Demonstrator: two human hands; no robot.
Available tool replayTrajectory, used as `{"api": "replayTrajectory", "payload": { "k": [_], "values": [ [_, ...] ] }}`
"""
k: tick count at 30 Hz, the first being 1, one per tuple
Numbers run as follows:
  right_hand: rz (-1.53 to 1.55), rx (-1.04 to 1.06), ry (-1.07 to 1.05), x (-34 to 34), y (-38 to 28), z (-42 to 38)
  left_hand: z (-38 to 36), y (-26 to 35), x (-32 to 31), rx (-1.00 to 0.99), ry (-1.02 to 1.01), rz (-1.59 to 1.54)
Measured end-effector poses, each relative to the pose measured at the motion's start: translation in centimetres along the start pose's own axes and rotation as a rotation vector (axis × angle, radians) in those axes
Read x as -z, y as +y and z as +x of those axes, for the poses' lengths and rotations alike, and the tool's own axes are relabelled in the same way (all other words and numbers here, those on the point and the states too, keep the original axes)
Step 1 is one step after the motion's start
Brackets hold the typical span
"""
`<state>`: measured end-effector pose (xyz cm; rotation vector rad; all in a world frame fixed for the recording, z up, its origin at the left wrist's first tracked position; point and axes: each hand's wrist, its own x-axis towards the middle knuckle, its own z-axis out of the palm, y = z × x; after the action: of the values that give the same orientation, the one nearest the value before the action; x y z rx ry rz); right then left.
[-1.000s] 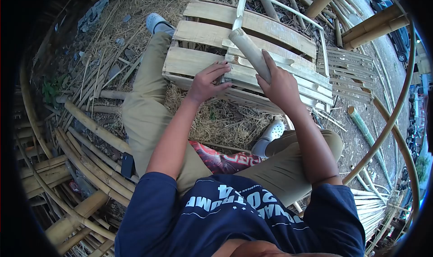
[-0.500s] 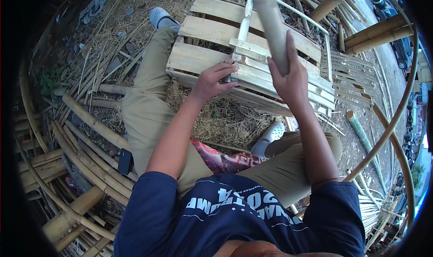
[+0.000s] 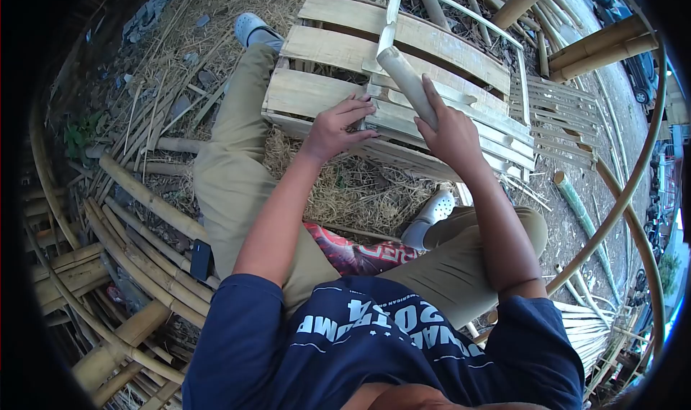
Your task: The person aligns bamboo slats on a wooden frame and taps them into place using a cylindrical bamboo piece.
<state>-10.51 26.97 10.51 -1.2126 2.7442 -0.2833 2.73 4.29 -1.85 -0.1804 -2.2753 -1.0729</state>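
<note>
My right hand (image 3: 452, 138) is wrapped around the lower end of a thick, pale bamboo stick (image 3: 407, 79), which slants up and left above a frame of light bamboo slats (image 3: 461, 128). At the frame's left end, my left hand (image 3: 337, 129) is closed, its fingers above and its thumb below the edge. A small dark spot shows between those fingers, too shaded to name. Under the frame lies a crate-like platform of wide pale boards (image 3: 327, 50) with gaps between them.
Bamboo poles (image 3: 151, 201) are stacked at the left, with a black phone (image 3: 201, 259) on them. Another slatted panel (image 3: 561, 118) lies at the right. A curved bamboo pole (image 3: 633, 187) arches nearby. Straw (image 3: 345, 201) and bamboo scraps cover the ground.
The bamboo stick has swung down and left, from raised and blurred to low over the frame. My right hand has dropped slightly with it; my left hand stays at the frame's end.
</note>
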Motion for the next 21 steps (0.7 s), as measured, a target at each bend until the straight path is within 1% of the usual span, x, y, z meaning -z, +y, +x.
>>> {"api": "replayTrajectory", "payload": {
  "k": [3,4,5,7,8,9,11,12,15,18,21],
  "values": [
    [0.294,-0.026,0.329,3.1,-1.7,-0.5,0.0,-0.2,-0.1,-0.002,0.001,-0.03],
    [0.392,0.045,0.508,4.1,-2.5,-0.3,0.0,-0.4,0.0,0.009,0.002,-0.05],
    [0.319,0.154,0.814,2.1,-2.0,0.4,0.0,-0.5,0.2,0.024,-0.003,-0.073],
    [-0.204,-0.015,-0.092,1.6,-0.8,0.7,-0.3,0.3,0.1,0.049,-0.032,-0.093],
    [0.04,0.013,0.096,-1.5,0.8,0.5,-0.8,0.6,0.1,0.057,-0.056,-0.08],
    [-0.144,-0.045,0.104,-0.8,0.1,0.3,-0.1,0.2,0.7,0.048,-0.087,-0.059],
    [0.026,-0.001,0.215,0.5,-0.4,0.3,-0.6,0.0,0.4,0.046,-0.085,-0.073],
    [0.055,0.043,0.278,0.5,-0.5,0.2,-0.4,-0.2,0.4,0.032,-0.071,-0.073],
    [-0.093,0.016,0.07,0.0,0.0,0.2,-0.1,-0.3,0.3,0.011,-0.053,-0.052],
    [-0.029,0.037,0.088,-0.7,0.2,0.0,-0.1,-0.3,0.1,-0.016,-0.031,-0.039],
    [0.088,0.096,0.222,-0.2,-0.3,0.0,-0.2,-0.3,-0.1,-0.043,0.005,-0.039]
  ]
}}
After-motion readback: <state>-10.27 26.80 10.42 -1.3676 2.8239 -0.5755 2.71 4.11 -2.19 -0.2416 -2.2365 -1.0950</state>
